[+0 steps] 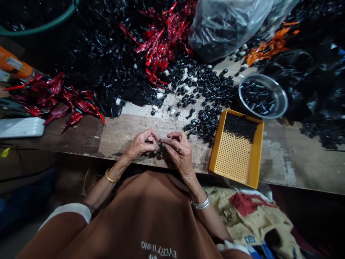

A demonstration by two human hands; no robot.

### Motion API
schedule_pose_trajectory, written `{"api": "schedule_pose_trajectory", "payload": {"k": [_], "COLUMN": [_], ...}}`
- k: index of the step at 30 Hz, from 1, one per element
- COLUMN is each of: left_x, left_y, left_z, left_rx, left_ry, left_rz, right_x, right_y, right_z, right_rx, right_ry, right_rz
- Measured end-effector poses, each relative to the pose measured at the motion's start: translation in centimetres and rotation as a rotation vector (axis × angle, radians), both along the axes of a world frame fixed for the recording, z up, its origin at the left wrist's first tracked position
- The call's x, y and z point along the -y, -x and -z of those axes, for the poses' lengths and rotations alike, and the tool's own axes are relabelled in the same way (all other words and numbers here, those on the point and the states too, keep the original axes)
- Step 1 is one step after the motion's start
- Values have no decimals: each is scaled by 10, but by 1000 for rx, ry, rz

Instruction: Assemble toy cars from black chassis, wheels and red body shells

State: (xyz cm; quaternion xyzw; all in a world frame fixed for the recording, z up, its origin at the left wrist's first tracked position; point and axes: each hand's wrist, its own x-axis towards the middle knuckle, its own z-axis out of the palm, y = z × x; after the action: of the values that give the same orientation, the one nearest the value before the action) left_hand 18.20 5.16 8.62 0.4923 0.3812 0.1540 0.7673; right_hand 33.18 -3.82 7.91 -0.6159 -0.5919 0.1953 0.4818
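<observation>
My left hand (141, 144) and my right hand (178, 149) meet over the front edge of a worn wooden workbench (115, 135). Between their fingertips is a small black plastic part (159, 145), partly hidden by my fingers. Just below it, a few similar pieces lie by my right hand. Loose black parts (205, 90), some with white plastic ends, are scattered on the bench beyond my hands. A yellow perforated tray (233, 158) stands to the right, its far end covered with rows of black pieces.
A steel bowl (262, 96) holds black parts at the right. Behind lie heaps of black plastic, shiny red strips (159, 46), orange strips (269, 46) and a clear plastic bag (226, 28). More red strips (56, 99) and a white box (21, 127) lie at the left.
</observation>
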Motion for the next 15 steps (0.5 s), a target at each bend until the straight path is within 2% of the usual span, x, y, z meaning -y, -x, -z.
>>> {"api": "schedule_pose_trajectory", "payload": {"k": [8, 15], "left_x": [-2, -2], "left_y": [3, 5], "left_z": [-3, -3], "left_rx": [5, -65], "left_ry": [-57, -82], "left_rz": [65, 91], "right_x": [-5, -7], "right_y": [2, 4], "right_z": [2, 6], "right_rx": [143, 152], "right_ry": [4, 51], "right_rz": [-31, -84]}}
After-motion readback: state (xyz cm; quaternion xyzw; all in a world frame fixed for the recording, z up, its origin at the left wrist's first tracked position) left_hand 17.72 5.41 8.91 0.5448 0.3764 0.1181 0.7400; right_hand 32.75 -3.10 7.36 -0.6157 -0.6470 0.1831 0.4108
